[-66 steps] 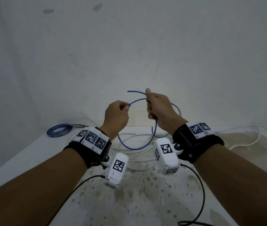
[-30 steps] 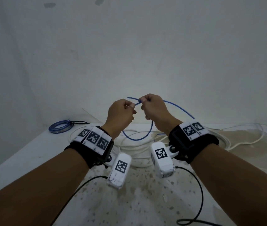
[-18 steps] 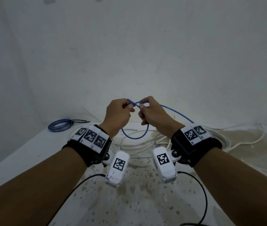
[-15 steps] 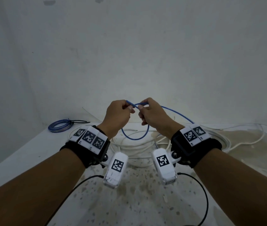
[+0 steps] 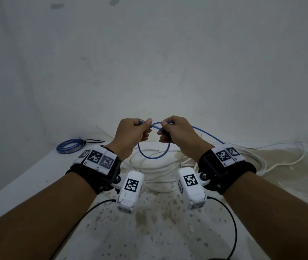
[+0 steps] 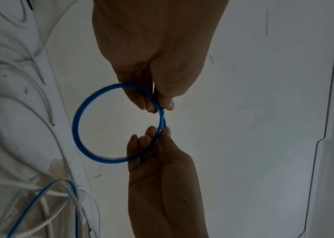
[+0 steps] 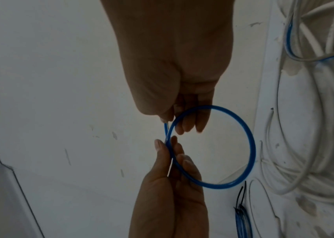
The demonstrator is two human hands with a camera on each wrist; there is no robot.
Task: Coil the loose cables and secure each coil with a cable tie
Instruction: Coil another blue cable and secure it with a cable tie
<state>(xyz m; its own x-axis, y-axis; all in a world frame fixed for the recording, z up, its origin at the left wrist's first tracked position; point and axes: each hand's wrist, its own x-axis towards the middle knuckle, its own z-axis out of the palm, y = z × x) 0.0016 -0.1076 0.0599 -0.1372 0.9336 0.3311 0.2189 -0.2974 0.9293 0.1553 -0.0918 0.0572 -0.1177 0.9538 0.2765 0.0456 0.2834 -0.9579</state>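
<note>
One small loop of thin blue cable (image 5: 154, 153) is pinched above the table (image 5: 27, 177) by the left hand (image 5: 132, 135) and right hand (image 5: 177, 133) — light, springy, best held at the crossing.

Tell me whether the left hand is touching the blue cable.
Touching: the left wrist view shows the left hand pinching the blue cable between thumb and fingertips.

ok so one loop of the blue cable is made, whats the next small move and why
Probably draw more slack in with the right hand and lay a second loop onto the first. The left hand pinches the crossing of the blue cable, which forms just one loop, while its long tail runs back to the table. It seems too early for a tie.
</note>
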